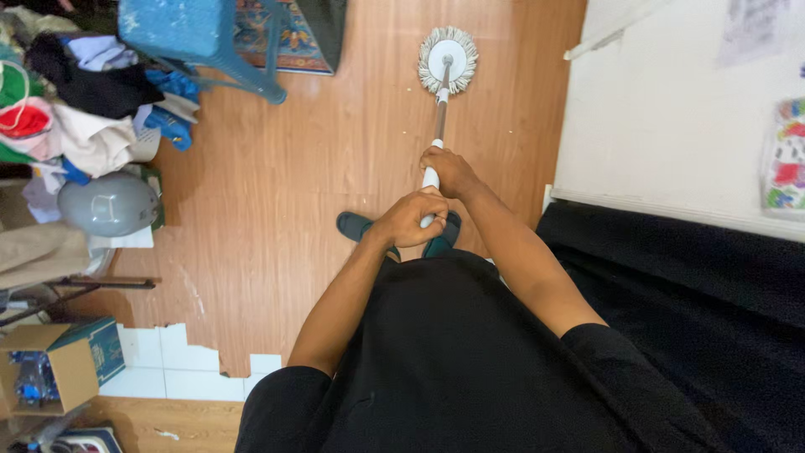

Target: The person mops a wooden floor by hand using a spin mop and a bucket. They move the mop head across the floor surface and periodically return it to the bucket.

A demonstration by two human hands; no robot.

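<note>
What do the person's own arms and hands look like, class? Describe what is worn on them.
Both arms are bare from the short black sleeves down. The left hand and right hand wear no gloves; no rings, watch or markings are visible.

1 head camera looks steeply down, close over the wooden floor.

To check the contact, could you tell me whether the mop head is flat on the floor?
Flat: the mop head shows as a full round disc on the wood floor.
</note>
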